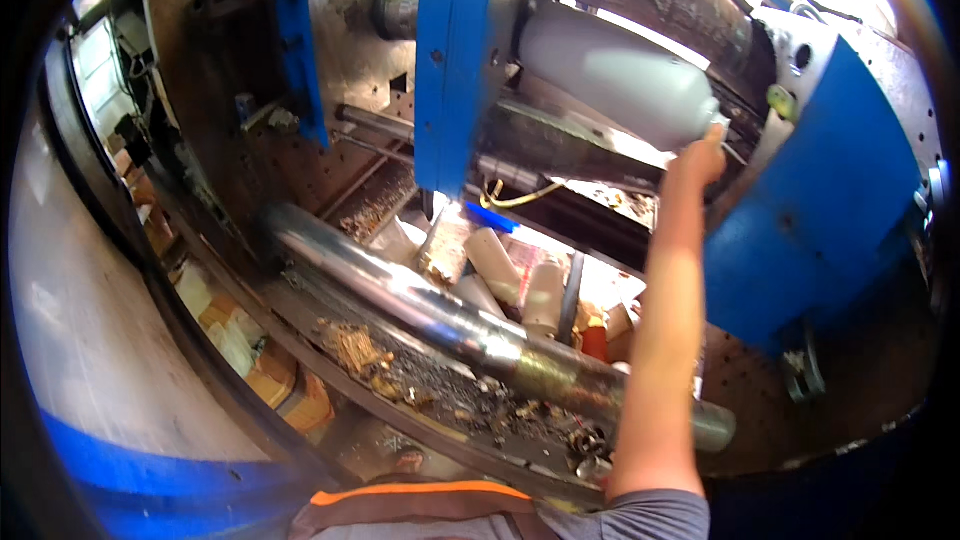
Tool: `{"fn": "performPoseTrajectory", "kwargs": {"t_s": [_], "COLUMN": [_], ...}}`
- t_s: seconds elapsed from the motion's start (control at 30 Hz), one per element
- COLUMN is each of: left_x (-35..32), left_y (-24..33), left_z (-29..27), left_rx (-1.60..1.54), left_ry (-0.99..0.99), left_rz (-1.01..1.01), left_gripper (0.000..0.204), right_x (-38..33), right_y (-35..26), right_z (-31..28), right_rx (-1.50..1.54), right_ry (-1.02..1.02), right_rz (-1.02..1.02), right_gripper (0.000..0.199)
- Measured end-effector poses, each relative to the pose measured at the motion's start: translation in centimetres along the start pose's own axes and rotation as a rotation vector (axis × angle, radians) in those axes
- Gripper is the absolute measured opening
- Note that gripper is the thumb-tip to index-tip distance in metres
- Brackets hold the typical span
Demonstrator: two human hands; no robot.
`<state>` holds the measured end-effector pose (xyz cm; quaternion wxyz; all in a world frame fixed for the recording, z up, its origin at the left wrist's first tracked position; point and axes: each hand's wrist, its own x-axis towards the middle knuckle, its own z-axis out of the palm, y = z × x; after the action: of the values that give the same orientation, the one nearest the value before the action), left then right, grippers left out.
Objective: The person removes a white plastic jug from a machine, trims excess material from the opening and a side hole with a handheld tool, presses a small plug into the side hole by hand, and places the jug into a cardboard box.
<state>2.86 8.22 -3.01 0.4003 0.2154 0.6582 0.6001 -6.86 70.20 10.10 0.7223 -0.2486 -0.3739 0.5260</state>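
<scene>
My right arm reaches up and forward into a large machine. At its end, my right hand (700,160) is closed at the narrow neck of a pale grey-white plastic bottle (615,70). The bottle lies on its side, slightly tilted, with its neck toward the right. Its wide end is beside a blue upright plate (452,60). The fingers are partly hidden by the hand itself. My left hand is out of view.
A thick shiny steel bar (430,310) crosses in front of me, above a ledge with greasy debris (470,395). Several pale bottles (543,297) lie below, beyond the bar. A blue panel (810,210) stands at the right. A yellow hose (525,198) hangs mid-machine.
</scene>
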Motion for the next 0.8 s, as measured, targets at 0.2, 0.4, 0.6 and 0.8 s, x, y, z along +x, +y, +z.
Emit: {"fn": "performPoseTrajectory", "kwargs": {"t_s": [0.2,0.4,0.6,0.8], "left_x": [-3.8,-10.8,-11.3,-15.7], "left_y": [0.1,7.5,9.3,2.4], "left_z": [2.0,6.0,21.0,35.5], "left_rx": [0.07,0.134,-0.331,-0.467], "left_ry": [-0.531,-1.268,-1.925,-1.378], "left_rz": [0.283,0.686,0.977,0.912], "left_gripper": [0.019,0.018,0.017,0.03], "right_x": [-22.2,-28.0,-43.9,-58.3], "right_y": [-17.7,-35.4,-49.1,-51.2], "right_z": [-19.8,-44.0,-61.1,-63.8], "right_rx": [-0.254,-0.149,-0.668,-1.25], "right_ry": [0.101,0.232,0.169,0.215], "right_rz": [-0.668,-0.43,-0.435,-0.508], "right_gripper": [0.044,0.058,0.058,0.041]}}
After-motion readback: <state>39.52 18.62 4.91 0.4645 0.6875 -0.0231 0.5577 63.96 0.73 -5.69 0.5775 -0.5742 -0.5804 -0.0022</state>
